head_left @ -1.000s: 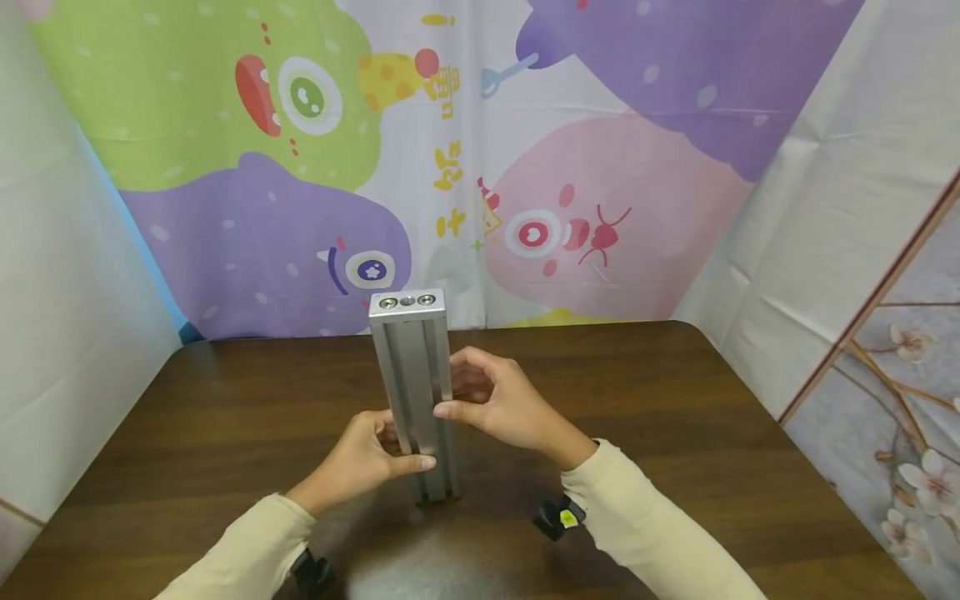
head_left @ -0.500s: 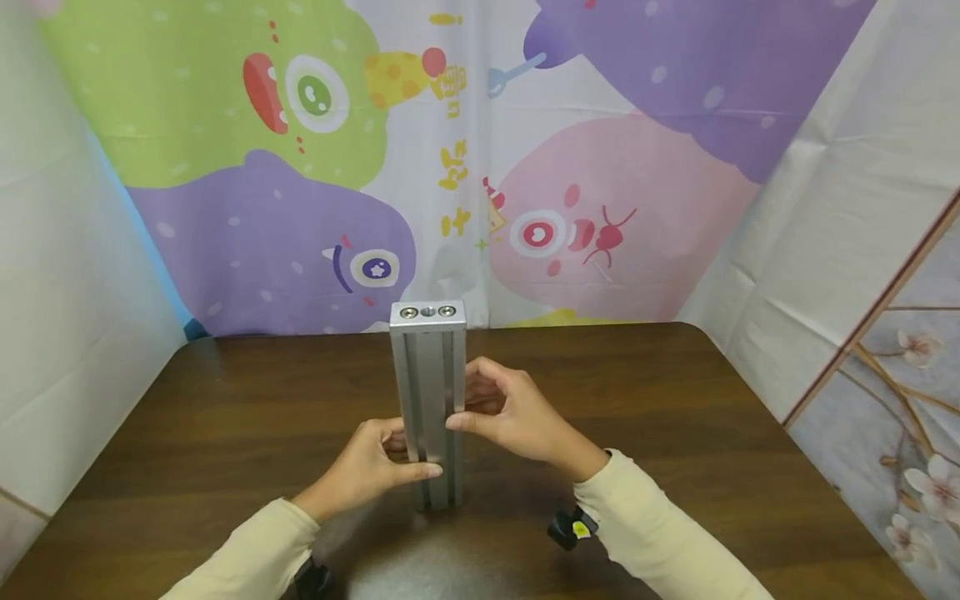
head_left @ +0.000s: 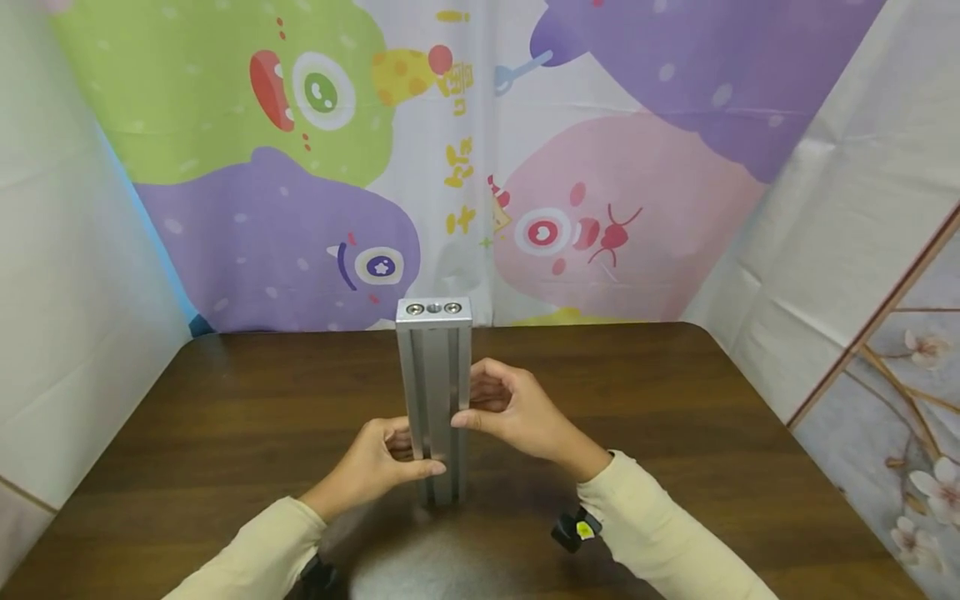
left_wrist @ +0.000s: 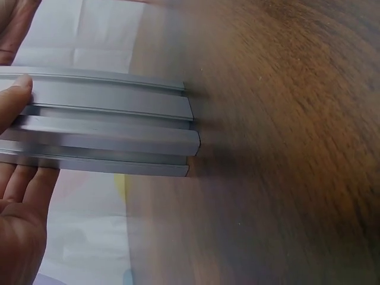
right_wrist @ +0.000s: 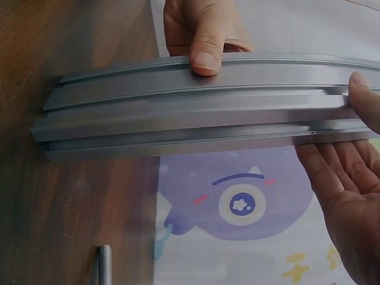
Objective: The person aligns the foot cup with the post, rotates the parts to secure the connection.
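A long silver aluminium extrusion (head_left: 437, 392) with grooves down its sides stands upright, its capped end on top showing two screws and a centre hole. My left hand (head_left: 375, 458) grips the lower left part, thumb across the front and fingers round the side. Higher up on the right edge, my right hand (head_left: 517, 417) pinches it between thumb and fingers. In the right wrist view the left thumb presses one face of the extrusion (right_wrist: 178, 107). The left wrist view shows its lower end at the wooden tabletop; whether it touches, I cannot tell.
A dark wooden table (head_left: 262, 400) lies under the hands. Behind it hangs a curtain (head_left: 300, 217) printed with cartoon monsters. Black camera mounts (head_left: 576, 529) sit on the wrists. A threaded metal rod (right_wrist: 105, 264) shows at the right wrist view's lower edge.
The extrusion was leaning slightly to the left and is now closer to upright, shifted a little right in the head view. Both hands moved along with it and kept their hold.
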Action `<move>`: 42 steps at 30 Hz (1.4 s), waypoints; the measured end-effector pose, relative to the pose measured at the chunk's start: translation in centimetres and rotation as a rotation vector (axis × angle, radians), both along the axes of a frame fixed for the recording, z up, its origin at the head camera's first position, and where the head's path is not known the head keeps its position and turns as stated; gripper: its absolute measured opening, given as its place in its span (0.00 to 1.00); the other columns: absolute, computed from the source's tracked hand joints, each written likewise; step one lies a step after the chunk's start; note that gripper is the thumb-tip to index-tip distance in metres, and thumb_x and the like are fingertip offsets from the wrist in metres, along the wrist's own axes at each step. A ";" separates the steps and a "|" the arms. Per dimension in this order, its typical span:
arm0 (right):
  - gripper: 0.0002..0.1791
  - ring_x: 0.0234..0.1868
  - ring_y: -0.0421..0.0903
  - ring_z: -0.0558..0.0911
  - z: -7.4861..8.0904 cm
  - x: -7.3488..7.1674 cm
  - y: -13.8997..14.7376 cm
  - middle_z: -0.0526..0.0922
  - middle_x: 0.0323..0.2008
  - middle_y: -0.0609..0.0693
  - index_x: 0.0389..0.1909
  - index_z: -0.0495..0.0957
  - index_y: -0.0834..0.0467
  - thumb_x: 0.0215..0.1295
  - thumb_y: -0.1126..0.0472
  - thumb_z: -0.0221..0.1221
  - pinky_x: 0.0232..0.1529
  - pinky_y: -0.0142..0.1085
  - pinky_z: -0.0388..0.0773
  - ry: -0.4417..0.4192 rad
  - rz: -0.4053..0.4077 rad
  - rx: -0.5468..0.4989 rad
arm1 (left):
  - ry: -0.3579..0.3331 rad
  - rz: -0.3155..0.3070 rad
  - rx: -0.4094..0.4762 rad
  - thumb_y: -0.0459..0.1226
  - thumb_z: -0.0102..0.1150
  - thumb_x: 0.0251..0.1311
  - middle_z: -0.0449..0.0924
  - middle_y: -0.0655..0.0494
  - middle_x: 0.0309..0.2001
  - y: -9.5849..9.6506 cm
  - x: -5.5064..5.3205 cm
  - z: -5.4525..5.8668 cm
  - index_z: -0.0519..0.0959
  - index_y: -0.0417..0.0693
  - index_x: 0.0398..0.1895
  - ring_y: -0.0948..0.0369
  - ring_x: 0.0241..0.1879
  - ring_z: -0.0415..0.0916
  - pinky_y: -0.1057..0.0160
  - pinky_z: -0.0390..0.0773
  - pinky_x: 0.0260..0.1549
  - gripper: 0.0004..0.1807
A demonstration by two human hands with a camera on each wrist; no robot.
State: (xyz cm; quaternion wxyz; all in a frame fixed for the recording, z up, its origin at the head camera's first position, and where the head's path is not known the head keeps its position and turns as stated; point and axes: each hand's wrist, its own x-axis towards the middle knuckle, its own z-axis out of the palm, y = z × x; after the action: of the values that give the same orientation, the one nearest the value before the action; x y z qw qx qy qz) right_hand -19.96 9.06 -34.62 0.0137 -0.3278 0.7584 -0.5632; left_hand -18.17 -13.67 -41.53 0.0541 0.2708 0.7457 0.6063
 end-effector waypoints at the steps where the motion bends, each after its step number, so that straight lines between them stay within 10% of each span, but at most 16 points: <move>1: 0.20 0.38 0.43 0.83 0.0 0.0 0.0 0.84 0.36 0.57 0.44 0.73 0.65 0.53 0.65 0.70 0.45 0.36 0.82 -0.005 0.002 -0.002 | 0.003 0.004 -0.005 0.32 0.72 0.49 0.85 0.40 0.39 -0.1 0.0 0.0 0.76 0.30 0.51 0.61 0.38 0.84 0.64 0.83 0.39 0.25; 19: 0.21 0.39 0.45 0.84 -0.8 -0.2 -0.3 0.83 0.37 0.57 0.43 0.76 0.65 0.53 0.60 0.71 0.44 0.38 0.82 -0.039 0.060 -0.106 | 0.012 -0.015 -0.051 0.33 0.72 0.49 0.85 0.42 0.40 -0.4 -0.4 0.1 0.78 0.32 0.51 0.61 0.38 0.84 0.65 0.83 0.40 0.25; 28: 0.32 0.57 0.50 0.77 -1.4 -1.5 2.1 0.78 0.56 0.62 0.59 0.72 0.67 0.64 0.47 0.61 0.55 0.37 0.77 -0.075 0.146 -0.101 | 0.003 -0.017 -0.049 0.33 0.73 0.48 0.85 0.43 0.38 -0.2 -0.5 0.1 0.79 0.33 0.47 0.61 0.38 0.84 0.64 0.83 0.39 0.22; 42: 0.26 0.61 0.60 0.73 -7.0 -5.4 6.9 0.75 0.60 0.62 0.61 0.71 0.65 0.65 0.58 0.62 0.60 0.50 0.72 -0.190 -0.267 0.105 | 0.013 -0.019 -0.075 0.34 0.73 0.48 0.86 0.45 0.35 -0.2 -0.6 0.1 0.80 0.34 0.44 0.62 0.37 0.84 0.66 0.83 0.38 0.20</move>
State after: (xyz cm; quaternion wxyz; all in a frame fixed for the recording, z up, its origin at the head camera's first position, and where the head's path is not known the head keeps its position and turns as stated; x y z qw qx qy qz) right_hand -25.31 15.99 -41.66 0.0278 -0.1684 0.8188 -0.5481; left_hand -18.82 -13.92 -41.48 0.0652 0.2796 0.7656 0.5757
